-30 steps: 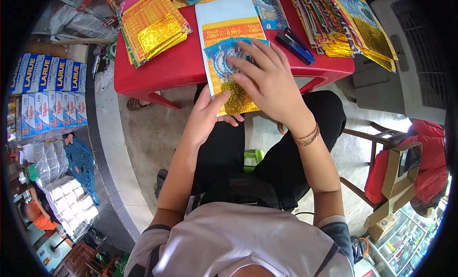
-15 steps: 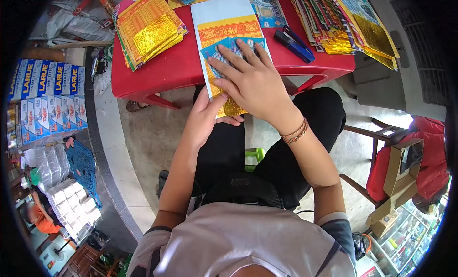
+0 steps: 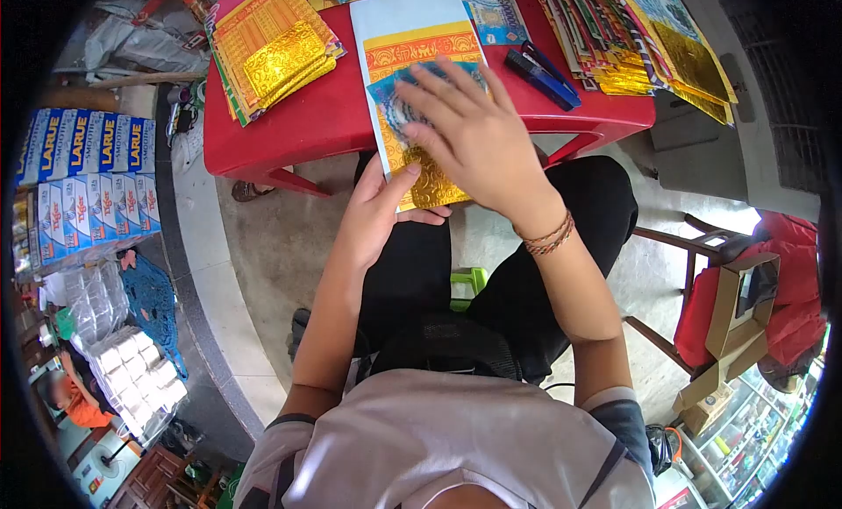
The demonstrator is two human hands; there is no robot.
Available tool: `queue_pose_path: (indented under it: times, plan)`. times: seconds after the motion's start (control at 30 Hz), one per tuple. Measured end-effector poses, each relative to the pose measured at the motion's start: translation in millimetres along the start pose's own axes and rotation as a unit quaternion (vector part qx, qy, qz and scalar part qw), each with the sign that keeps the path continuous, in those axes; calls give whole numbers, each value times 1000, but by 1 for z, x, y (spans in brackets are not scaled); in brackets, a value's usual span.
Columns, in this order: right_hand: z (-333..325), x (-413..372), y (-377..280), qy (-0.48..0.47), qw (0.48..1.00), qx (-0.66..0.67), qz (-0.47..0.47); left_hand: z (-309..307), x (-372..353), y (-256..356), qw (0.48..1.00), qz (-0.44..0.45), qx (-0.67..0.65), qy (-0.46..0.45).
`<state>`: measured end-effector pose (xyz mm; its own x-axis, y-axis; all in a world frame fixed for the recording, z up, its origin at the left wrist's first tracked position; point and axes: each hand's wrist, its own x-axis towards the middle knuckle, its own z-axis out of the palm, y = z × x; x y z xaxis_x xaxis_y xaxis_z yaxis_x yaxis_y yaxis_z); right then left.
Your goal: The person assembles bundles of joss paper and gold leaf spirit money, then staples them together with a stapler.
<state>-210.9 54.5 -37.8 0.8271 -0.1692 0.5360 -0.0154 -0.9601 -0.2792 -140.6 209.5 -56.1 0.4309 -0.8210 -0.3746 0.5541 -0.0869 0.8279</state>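
Note:
My left hand (image 3: 381,202) grips the near end of a layered paper set, thumb on top and fingers underneath. At its bottom lies a long white sheet (image 3: 395,16), its far end resting on the red table. Over that sheet is a yellow and orange printed paper (image 3: 419,51) with a shiny gold foil (image 3: 430,189) near end. A blue printed note (image 3: 386,92) lies across the middle. My right hand (image 3: 478,149), slightly blurred, is spread over the blue note with fingers apart, holding nothing. A blue stapler (image 3: 542,78) lies to its right.
The red plastic table (image 3: 289,128) carries a stack of orange and gold papers (image 3: 285,57) at left and a fanned pile of colourful papers (image 3: 605,44) at right. Another blue note (image 3: 493,14) is behind. Beer cartons (image 3: 92,171) are stacked left; a red chair (image 3: 702,325) stands right.
My right hand has shifted slightly to the right and its fingers have drawn closer, uncovering more gold foil. My left hand keeps its hold, almost unmoved.

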Motion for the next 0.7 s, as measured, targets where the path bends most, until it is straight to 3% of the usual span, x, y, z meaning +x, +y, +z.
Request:
queue_pose_path:
  times: [0.23, 0.53, 0.7]
  plan:
    - [-7, -1, 15, 28, 998, -35, 32, 1, -1, 0, 1000, -3, -10, 11]
    - [-5, 0, 13, -15, 998, -51, 38, 4, -2, 3, 1000, 4, -10, 12]
    - [-1, 0, 14, 27, 999, -38, 20, 5, -2, 2, 1000, -1, -13, 20]
